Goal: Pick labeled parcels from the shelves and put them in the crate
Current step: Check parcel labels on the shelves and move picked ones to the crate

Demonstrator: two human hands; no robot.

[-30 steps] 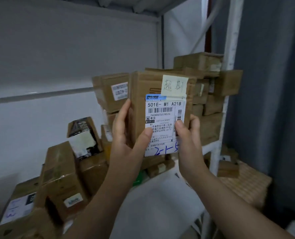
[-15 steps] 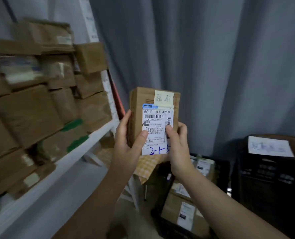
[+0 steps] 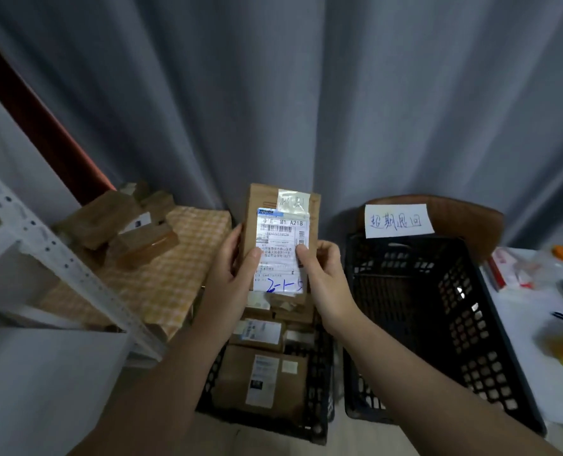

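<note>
I hold a small brown cardboard parcel (image 3: 267, 205) upright in both hands; it carries a white shipping label and a handwritten paper note. My left hand (image 3: 232, 271) grips its left edge, thumb on the label. My right hand (image 3: 324, 278) grips its right edge. The parcel hangs above a black crate (image 3: 323, 390) on the floor that holds several labeled parcels. To the right stands a second, larger black crate (image 3: 454, 324) with a handwritten paper sign (image 3: 397, 221) at its back rim.
A white metal shelf post (image 3: 63, 258) runs down the left. Brown boxes (image 3: 115, 222) lie on a checkered cloth surface (image 3: 175, 278) behind it. A white table (image 3: 543, 324) with pens and small items is at the right. A grey curtain (image 3: 306, 93) hangs behind.
The view has swung right from the shelves and tilted down to the two crates. Both hands kept the parcel and brought it over the crate that holds parcels.
</note>
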